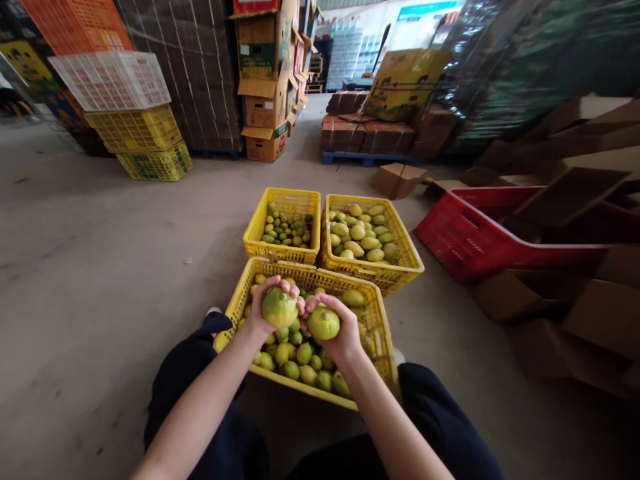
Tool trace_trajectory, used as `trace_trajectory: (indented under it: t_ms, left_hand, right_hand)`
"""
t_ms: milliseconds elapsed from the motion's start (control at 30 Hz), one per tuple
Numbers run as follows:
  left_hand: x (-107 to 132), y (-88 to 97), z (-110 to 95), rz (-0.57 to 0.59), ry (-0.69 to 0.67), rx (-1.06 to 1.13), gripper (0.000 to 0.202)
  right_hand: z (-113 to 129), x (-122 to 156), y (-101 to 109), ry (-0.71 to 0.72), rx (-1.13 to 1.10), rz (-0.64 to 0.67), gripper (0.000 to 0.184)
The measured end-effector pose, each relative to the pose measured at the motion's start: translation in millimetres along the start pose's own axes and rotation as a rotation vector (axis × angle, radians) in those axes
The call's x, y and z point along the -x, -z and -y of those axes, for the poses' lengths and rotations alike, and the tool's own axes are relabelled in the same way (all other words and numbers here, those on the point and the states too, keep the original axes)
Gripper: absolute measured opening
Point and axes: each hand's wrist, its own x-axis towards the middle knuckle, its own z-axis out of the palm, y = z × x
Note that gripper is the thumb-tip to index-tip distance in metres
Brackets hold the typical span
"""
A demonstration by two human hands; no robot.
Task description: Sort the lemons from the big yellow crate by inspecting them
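Note:
My left hand [267, 301] is closed round a green-yellow lemon [279, 309], held up over the near yellow crate [380, 333]. My right hand [336, 327] grips a second lemon [323, 323] right beside it, the fingertips of both hands almost touching. The near crate sits between my knees and holds several green and yellow lemons. Two more yellow crates stand just beyond it: the left one [255, 230] with small greener lemons, the right one [407, 250] with larger yellower ones.
A red crate [460, 240] lies tilted at the right among flattened cardboard boxes [590, 313]. Stacked yellow, white and orange crates [135, 127] stand at the far left. Cardboard cartons [263, 87] and a pallet of boxes [365, 133] are behind. Bare concrete floor [100, 267] spreads to the left.

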Motion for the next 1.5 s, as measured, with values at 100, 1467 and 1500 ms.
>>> trace_trajectory:
  t_ms: [100, 1467, 1500]
  left_hand:
    - [1.6, -1.0, -0.4, -0.02, -0.006, -0.009, 0.049]
    - [-4.3, -1.7, 16.5, -0.237, -0.003, 0.247, 0.038]
    - [-4.4, 0.8, 17.8, -0.243, -0.001, 0.252, 0.037]
  right_hand:
    - [1.1, 1.1, -2.3, -0.001, -0.021, -0.016, 0.02]
    - [1.9, -7.7, 7.5, -0.077, -0.422, -0.189, 0.016]
    - [1.7, -7.9, 8.3, -0.07, -0.417, -0.172, 0.016]
